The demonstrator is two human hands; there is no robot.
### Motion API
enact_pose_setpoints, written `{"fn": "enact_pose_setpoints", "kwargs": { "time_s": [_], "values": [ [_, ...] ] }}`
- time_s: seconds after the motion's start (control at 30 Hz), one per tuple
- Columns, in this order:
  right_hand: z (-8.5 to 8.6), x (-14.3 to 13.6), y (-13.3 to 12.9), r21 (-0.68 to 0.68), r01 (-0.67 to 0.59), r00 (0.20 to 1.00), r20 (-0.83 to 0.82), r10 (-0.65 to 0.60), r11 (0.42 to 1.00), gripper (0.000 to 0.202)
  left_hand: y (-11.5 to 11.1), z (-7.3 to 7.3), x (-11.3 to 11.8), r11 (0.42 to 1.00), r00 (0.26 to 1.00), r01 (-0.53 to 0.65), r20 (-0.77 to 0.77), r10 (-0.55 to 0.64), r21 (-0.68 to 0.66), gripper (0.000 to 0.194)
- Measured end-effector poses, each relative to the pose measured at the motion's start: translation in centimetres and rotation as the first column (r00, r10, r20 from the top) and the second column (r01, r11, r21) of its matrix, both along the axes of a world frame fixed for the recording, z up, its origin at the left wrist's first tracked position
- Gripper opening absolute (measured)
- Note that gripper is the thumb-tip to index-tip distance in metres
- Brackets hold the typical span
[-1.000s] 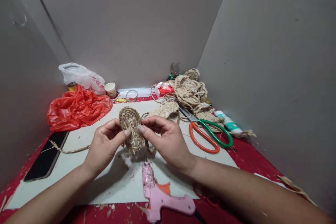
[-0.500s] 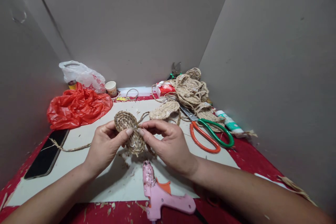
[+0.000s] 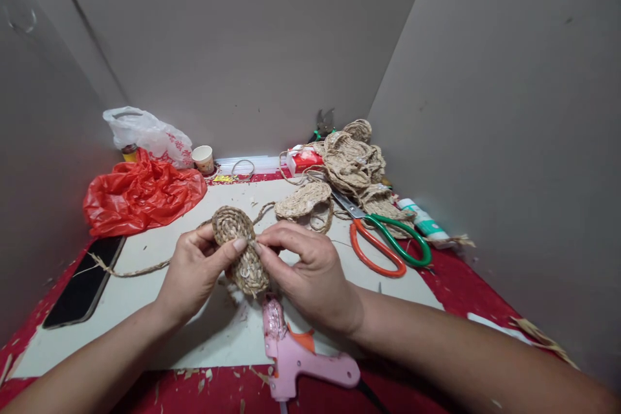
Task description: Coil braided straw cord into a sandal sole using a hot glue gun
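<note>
A coiled piece of braided straw rope [image 3: 233, 226], shaped like a sole with a narrowed waist, is held up over the white board. My left hand [image 3: 196, 272] grips its left side, thumb pressed on the front face near the waist. At the right edge of the waist, my right hand [image 3: 308, 265] pinches with thumb and forefinger; what lies between those fingertips is too small to tell apart from the rope. A loose frayed rope end [image 3: 130, 272] trails to the left. Just below the coil, a pink glue gun [image 3: 295, 356] with an orange trigger lies on the table.
Scissors [image 3: 383, 239] with orange and green handles lie right, beside a heap of coiled straw pieces [image 3: 352, 162]. A red plastic bag [image 3: 145, 197], a phone [image 3: 85, 281] and a paper cup [image 3: 203, 159] are at left. Grey walls [image 3: 242, 32] close in the white board [image 3: 145, 349].
The right fingers have shifted slightly at the waist of the coil, with the wrist raised a little. Both hands keep hold of the piece. The camera view has moved slightly.
</note>
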State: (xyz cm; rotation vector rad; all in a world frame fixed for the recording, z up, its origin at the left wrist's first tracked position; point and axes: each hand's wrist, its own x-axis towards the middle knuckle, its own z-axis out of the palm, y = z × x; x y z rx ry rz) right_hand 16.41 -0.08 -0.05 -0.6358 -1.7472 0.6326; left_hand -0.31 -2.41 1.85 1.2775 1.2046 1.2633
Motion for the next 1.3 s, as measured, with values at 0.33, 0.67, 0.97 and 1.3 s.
{"fn": "enact_pose_setpoints", "kwargs": {
  "time_s": [0.33, 0.67, 0.97, 1.3],
  "values": [
    [-0.2, -0.1, 0.3, 0.040, -0.029, 0.996, 0.088, 0.025, 0.999, 0.018, 0.5, -1.0, -0.3, 0.999, 0.999, -0.005, 0.035, 0.006, -0.042, 0.020],
    [0.8, 0.3, 0.5, -0.052, -0.011, 0.993, 0.119, 0.017, 0.999, 0.037, 1.3, 0.6, -0.7, 0.997, 0.969, -0.073, 0.238, 0.063, 0.035, 0.012],
    [0.9, -0.3, 0.3, -0.398, -0.224, 0.971, -0.012, 0.239, 0.890, 0.012, 1.3, 0.9, -1.0, 0.981, 0.936, -0.175, 0.322, 0.140, 0.084, 0.013],
    [1.2, -0.2, 0.7, -0.589, -0.450, 0.893, -0.285, 0.349, 0.672, 0.009, 1.1, 0.7, -0.7, 0.999, 0.978, 0.030, 0.209, -0.023, -0.031, 0.029]
  ]
}}
